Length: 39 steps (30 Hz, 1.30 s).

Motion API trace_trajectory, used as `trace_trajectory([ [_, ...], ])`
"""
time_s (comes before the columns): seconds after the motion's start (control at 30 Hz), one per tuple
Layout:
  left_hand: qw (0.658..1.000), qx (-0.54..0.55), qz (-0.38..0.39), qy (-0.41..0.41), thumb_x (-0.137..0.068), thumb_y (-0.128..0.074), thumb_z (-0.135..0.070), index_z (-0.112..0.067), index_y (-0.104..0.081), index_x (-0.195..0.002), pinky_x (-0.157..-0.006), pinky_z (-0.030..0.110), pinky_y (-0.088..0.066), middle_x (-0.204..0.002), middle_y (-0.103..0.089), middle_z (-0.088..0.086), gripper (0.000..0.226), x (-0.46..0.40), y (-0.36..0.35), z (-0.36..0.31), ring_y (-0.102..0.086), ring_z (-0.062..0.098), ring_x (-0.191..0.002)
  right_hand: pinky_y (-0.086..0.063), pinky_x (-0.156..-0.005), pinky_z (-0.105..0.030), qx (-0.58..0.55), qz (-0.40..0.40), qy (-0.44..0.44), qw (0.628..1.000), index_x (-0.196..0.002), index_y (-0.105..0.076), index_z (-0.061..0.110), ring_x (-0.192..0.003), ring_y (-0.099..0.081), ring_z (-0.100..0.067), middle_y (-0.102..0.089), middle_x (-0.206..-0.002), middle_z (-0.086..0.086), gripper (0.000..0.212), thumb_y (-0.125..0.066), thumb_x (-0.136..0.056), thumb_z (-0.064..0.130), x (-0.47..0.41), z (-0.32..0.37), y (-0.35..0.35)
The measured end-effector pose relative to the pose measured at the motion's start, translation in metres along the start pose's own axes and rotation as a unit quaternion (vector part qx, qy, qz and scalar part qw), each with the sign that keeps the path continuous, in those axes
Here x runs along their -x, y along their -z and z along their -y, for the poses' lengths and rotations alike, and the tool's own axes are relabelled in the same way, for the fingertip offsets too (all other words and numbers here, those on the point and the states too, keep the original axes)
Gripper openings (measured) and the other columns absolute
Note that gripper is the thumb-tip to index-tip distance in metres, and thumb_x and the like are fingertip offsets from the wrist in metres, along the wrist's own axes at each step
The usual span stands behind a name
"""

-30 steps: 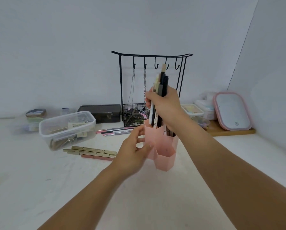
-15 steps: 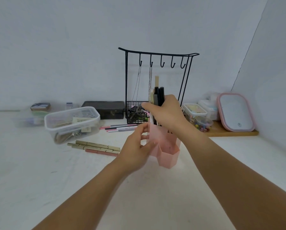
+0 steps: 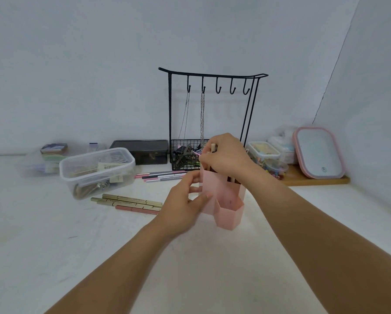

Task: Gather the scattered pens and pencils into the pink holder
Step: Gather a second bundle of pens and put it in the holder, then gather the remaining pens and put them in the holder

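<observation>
fingers of the right hand (image 3: 226, 155) stay curled round the pens (image 3: 212, 148), now sunk deep into the pink holder (image 3: 226, 200) on the table; earlier they stood tall. left hand (image 3: 185, 200) still grips the holder's side.

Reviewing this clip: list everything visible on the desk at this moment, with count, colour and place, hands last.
pink holder: one, pink, centre of the desk
bundle of pens: several, dark and beige, lowered into the holder's tall compartment
gold pens: a few, gold with one pink, lying left of the holder
slim pens: several, pink and grey, before the rack
hook rack: one, black, two chains hanging, basket of clips below
clear tub: one, transparent, left
dark box: one, black, by the wall
mirror: one, pink-rimmed, right, on a wooden tray
left hand: steadies the holder
right hand: grips the bundle
</observation>
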<state>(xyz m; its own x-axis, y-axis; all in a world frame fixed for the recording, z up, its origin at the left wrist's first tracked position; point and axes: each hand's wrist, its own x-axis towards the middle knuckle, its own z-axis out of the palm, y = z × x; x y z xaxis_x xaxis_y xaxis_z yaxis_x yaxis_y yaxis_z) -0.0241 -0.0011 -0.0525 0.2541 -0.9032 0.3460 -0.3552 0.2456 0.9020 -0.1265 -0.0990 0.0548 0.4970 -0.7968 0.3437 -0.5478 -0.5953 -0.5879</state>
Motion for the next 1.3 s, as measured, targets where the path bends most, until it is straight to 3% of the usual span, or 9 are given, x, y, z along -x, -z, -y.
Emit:
trace_trajectory([
  [0.13, 1.000, 0.007, -0.004, -0.003, -0.097, -0.067, -0.017, -0.027, -0.054, -0.134, -0.077, 0.021, -0.057, -0.128, -0.064, -0.018, 0.041, -0.001, -0.002, 0.001, -0.065, -0.001, -0.101, -0.054, -0.080, -0.039, 0.012, -0.018, 0.042, 0.999, -0.101, -0.065, 0.020, -0.086, -0.068, -0.022, -0.068, -0.086, 0.002, 0.029, -0.063, -0.088, 0.046, -0.001, -0.005, -0.008],
  [0.2, 1.000, 0.008, -0.004, -0.004, -0.096, -0.067, -0.016, -0.028, -0.054, -0.133, -0.079, 0.027, -0.060, -0.128, -0.064, -0.017, 0.041, -0.001, -0.002, 0.002, -0.065, 0.002, -0.103, -0.051, -0.083, -0.039, 0.066, -0.011, 0.092, 0.994, -0.114, -0.062, 0.023, -0.093, -0.062, -0.018, -0.068, -0.103, 0.003, 0.039, -0.050, -0.094, 0.055, 0.003, -0.007, -0.011],
  [0.3, 1.000, 0.005, -0.002, -0.004, -0.096, -0.068, -0.017, -0.029, -0.054, -0.132, -0.081, 0.034, -0.061, -0.126, -0.064, -0.020, 0.040, -0.001, -0.002, 0.003, -0.065, 0.003, -0.103, -0.049, -0.081, -0.038, 0.106, 0.008, 0.108, 0.988, -0.113, -0.059, 0.019, -0.095, -0.059, -0.019, -0.067, -0.117, 0.000, 0.058, -0.036, -0.093, 0.068, 0.004, -0.008, -0.010],
  [0.47, 1.000, 0.004, 0.000, -0.005, -0.096, -0.067, -0.017, -0.029, -0.054, -0.133, -0.081, 0.031, -0.061, -0.127, -0.064, -0.019, 0.041, -0.001, -0.002, 0.003, -0.065, 0.005, -0.104, -0.039, -0.109, -0.044, 0.121, -0.003, 0.131, 0.984, -0.148, -0.039, 0.020, -0.137, -0.039, -0.024, -0.043, -0.150, -0.004, 0.068, -0.042, -0.096, 0.063, 0.009, -0.005, 0.000],
  [0.57, 1.000, -0.011, -0.006, -0.004, -0.095, -0.068, -0.019, -0.031, -0.055, -0.132, -0.078, 0.026, -0.059, -0.125, -0.064, -0.017, 0.040, -0.002, -0.001, 0.003, -0.065, 0.005, -0.098, -0.046, -0.085, -0.033, 0.110, -0.133, 0.177, 0.969, -0.110, -0.062, 0.023, -0.109, -0.051, -0.016, -0.057, -0.114, 0.004, 0.037, -0.060, -0.089, 0.053, 0.028, 0.000, 0.006],
  [0.67, 0.999, -0.036, -0.010, -0.007, -0.092, -0.072, -0.025, -0.036, -0.059, -0.122, -0.076, 0.031, -0.058, -0.115, -0.065, -0.011, 0.035, -0.004, 0.003, 0.005, -0.065, 0.014, -0.093, -0.046, -0.066, -0.030, 0.155, -0.106, 0.157, 0.970, -0.080, -0.060, 0.027, -0.079, -0.055, -0.011, -0.051, -0.087, 0.010, 0.024, -0.064, -0.082, 0.050, 0.046, 0.001, 0.009],
  [0.83, 0.999, -0.029, -0.019, -0.018, -0.093, -0.073, -0.023, -0.035, -0.062, -0.119, -0.069, 0.025, -0.055, -0.108, -0.065, -0.008, 0.031, -0.003, 0.004, 0.006, -0.063, 0.016, -0.081, -0.053, -0.063, -0.034, 0.183, -0.084, 0.180, 0.963, -0.090, -0.064, 0.024, -0.076, -0.059, -0.016, -0.047, -0.105, 0.006, 0.020, -0.070, -0.081, 0.041, 0.056, -0.012, 0.001],
  [1.07, 1.000, -0.012, -0.006, -0.022, -0.095, -0.069, -0.014, -0.032, -0.062, -0.124, -0.072, 0.019, -0.054, -0.108, -0.067, -0.011, 0.035, -0.004, 0.005, 0.002, -0.065, 0.013, -0.085, -0.054, -0.073, -0.038, 0.172, -0.103, 0.199, 0.959, -0.113, -0.064, 0.027, -0.111, -0.050, -0.022, -0.046, -0.134, 0.002, 0.028, -0.071, -0.086, 0.032, 0.064, -0.030, -0.018],
  [1.3, 0.995, -0.087, -0.053, 0.005, -0.092, -0.073, -0.018, -0.028, -0.064, -0.118, -0.070, 0.008, -0.045, -0.108, -0.066, -0.007, 0.029, -0.012, 0.022, 0.010, -0.064, 0.002, -0.087, -0.055, -0.077, -0.045, 0.162, -0.132, 0.161, 0.965, -0.119, -0.061, 0.023, -0.119, -0.045, -0.029, -0.043, -0.140, -0.003, 0.037, -0.075, -0.085, 0.021, 0.037, -0.053, -0.027],
])
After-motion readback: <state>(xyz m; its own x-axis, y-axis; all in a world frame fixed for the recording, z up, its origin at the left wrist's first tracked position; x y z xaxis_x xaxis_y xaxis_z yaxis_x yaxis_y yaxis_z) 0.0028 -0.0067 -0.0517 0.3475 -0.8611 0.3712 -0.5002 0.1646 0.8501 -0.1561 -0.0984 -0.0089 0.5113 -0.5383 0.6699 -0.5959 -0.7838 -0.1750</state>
